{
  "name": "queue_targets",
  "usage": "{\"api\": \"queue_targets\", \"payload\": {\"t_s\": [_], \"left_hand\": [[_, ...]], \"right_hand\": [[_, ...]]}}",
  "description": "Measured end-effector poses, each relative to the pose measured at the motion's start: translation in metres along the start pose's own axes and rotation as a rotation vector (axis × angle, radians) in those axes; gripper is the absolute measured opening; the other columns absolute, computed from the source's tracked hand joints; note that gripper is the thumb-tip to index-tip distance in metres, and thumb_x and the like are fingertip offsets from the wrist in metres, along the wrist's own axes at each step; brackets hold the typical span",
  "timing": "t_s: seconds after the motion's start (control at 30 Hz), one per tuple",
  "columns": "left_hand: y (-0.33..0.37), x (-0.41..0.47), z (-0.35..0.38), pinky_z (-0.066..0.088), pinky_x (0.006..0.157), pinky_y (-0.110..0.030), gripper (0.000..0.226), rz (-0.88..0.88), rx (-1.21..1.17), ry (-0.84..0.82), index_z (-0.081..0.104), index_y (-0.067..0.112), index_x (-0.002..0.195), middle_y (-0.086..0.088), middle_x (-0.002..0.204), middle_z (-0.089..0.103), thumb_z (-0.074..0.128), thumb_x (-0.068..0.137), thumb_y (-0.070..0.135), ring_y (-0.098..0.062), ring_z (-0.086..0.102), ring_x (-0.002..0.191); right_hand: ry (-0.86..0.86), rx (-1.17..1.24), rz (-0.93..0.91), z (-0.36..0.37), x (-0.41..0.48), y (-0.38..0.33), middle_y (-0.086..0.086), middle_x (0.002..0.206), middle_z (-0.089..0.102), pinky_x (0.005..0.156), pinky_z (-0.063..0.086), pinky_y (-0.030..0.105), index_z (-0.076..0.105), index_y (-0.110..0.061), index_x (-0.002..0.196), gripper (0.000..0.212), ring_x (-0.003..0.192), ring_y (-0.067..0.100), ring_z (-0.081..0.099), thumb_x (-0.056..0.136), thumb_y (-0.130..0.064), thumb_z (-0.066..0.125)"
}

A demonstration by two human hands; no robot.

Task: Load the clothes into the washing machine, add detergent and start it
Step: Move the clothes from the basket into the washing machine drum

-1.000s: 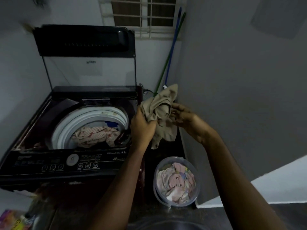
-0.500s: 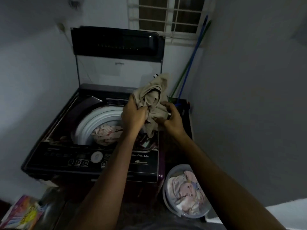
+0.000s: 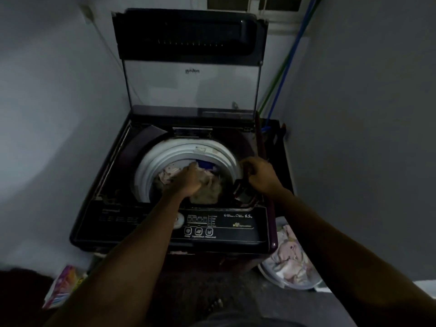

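The top-loading washing machine [image 3: 236, 234] stands with its lid [image 3: 188, 31] raised upright. My left hand [image 3: 191, 179] reaches down into the white-rimmed drum [image 3: 151, 166] and is closed on a beige garment [image 3: 208, 193], which lies inside on top of a pale patterned cloth [image 3: 168, 172]. My right hand [image 3: 262, 175] hovers over the drum's right rim with loosely curled fingers and nothing in them; it is apart from the garment. A clear round tub [image 3: 271, 277] with more pale clothes sits on the floor at the machine's right front corner.
A colourful packet [image 3: 62, 286] lies on the floor at the lower left. Blue and green mop handles [image 3: 283, 74] lean in the back right corner. Walls close in on both sides of the machine. The control panel [image 3: 200, 230] runs along its front edge.
Both hands carried the beige garment from above the tub leftwards and down into the drum. My right hand let go of it. The view moved closer to the machine.
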State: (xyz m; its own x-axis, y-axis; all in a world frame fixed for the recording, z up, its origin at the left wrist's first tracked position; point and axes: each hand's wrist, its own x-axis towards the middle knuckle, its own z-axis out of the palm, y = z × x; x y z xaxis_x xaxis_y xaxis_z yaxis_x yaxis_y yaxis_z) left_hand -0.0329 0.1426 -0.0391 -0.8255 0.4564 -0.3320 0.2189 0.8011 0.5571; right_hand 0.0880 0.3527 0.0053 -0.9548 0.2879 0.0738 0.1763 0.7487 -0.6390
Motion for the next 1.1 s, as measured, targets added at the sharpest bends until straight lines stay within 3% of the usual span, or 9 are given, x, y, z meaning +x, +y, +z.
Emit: {"api": "queue_targets", "payload": {"t_s": [0.1, 0.17, 0.33, 0.47, 0.63, 0.77, 0.93, 1.1], "left_hand": [[-0.004, -0.001, 0.009, 0.042, 0.103, -0.041, 0.06, 0.086, -0.015, 0.042, 0.033, 0.016, 0.146, -0.015, 0.145, 0.047, 0.06, 0.093, 0.021, -0.032, 0.048, 0.129], [0.003, -0.002, 0.011, 0.042, 0.103, -0.04, 0.053, 0.152, -0.008, 0.086, 0.041, 0.014, 0.142, -0.013, 0.143, 0.049, 0.059, 0.093, 0.023, -0.031, 0.048, 0.129], [0.038, -0.011, 0.019, 0.047, 0.095, -0.04, 0.041, 0.307, 0.018, 0.174, 0.052, 0.015, 0.134, -0.007, 0.133, 0.057, 0.056, 0.095, 0.026, -0.026, 0.053, 0.121], [0.077, -0.023, 0.039, 0.048, 0.091, -0.037, 0.037, 0.462, 0.084, 0.274, 0.056, 0.015, 0.129, -0.004, 0.127, 0.061, 0.057, 0.094, 0.025, -0.023, 0.056, 0.116], [0.128, -0.048, 0.079, 0.039, 0.098, -0.033, 0.036, 0.734, 0.251, 0.286, 0.058, 0.013, 0.128, -0.005, 0.125, 0.062, 0.054, 0.096, 0.029, -0.022, 0.055, 0.12], [0.166, -0.068, 0.123, 0.03, 0.109, -0.031, 0.04, 0.746, 0.306, 0.249, 0.055, 0.014, 0.133, -0.003, 0.136, 0.057, 0.051, 0.098, 0.03, -0.021, 0.045, 0.134], [0.201, -0.092, 0.178, 0.031, 0.112, -0.033, 0.04, 0.699, 0.309, 0.21, 0.056, 0.012, 0.133, -0.005, 0.135, 0.058, 0.053, 0.097, 0.028, -0.023, 0.045, 0.134], [0.23, -0.115, 0.233, 0.033, 0.112, -0.035, 0.041, 0.62, 0.247, 0.171, 0.055, 0.009, 0.134, -0.009, 0.135, 0.058, 0.055, 0.097, 0.027, -0.025, 0.046, 0.134]], "right_hand": [[0.063, 0.009, 0.086, -0.001, -0.011, 0.015, 0.013, 0.114, 0.066, 0.091, 0.049, 0.031, 0.069, -0.01, 0.109, 0.043, 0.104, 0.027, 0.063, 0.075, 0.009, 0.054], [0.117, 0.015, 0.129, -0.001, -0.016, 0.022, 0.009, 0.112, 0.066, 0.085, 0.045, 0.02, 0.07, -0.011, 0.107, 0.038, 0.101, 0.022, 0.063, 0.077, 0.008, 0.057], [0.252, 0.066, 0.187, -0.007, -0.03, 0.033, 0.003, 0.105, 0.063, 0.073, 0.039, 0.013, 0.069, -0.014, 0.101, 0.028, 0.088, 0.013, 0.057, 0.081, 0.003, 0.058], [0.28, 0.055, 0.216, -0.016, -0.047, 0.051, 0.01, 0.106, 0.065, 0.079, 0.044, 0.023, 0.069, -0.008, 0.1, 0.025, 0.093, 0.023, 0.061, 0.081, 0.003, 0.058], [0.275, 0.018, 0.244, -0.037, -0.08, 0.09, 0.012, 0.107, 0.065, 0.077, 0.037, 0.017, 0.07, -0.008, 0.1, 0.028, 0.095, 0.026, 0.062, 0.079, 0.004, 0.056], [0.251, 0.012, 0.252, -0.06, -0.11, 0.129, 0.012, 0.108, 0.065, 0.082, 0.044, 0.026, 0.07, -0.011, 0.104, 0.029, 0.097, 0.027, 0.063, 0.081, 0.002, 0.056], [0.234, 0.025, 0.265, -0.092, -0.149, 0.176, 0.014, 0.112, 0.065, 0.087, 0.05, 0.035, 0.068, -0.009, 0.111, 0.034, 0.1, 0.03, 0.063, 0.082, 0.001, 0.053], [0.17, 0.034, 0.281, -0.111, -0.185, 0.223, 0.014, 0.112, 0.065, 0.084, 0.049, 0.032, 0.068, -0.009, 0.11, 0.034, 0.097, 0.029, 0.062, 0.082, 0.001, 0.053]]}}
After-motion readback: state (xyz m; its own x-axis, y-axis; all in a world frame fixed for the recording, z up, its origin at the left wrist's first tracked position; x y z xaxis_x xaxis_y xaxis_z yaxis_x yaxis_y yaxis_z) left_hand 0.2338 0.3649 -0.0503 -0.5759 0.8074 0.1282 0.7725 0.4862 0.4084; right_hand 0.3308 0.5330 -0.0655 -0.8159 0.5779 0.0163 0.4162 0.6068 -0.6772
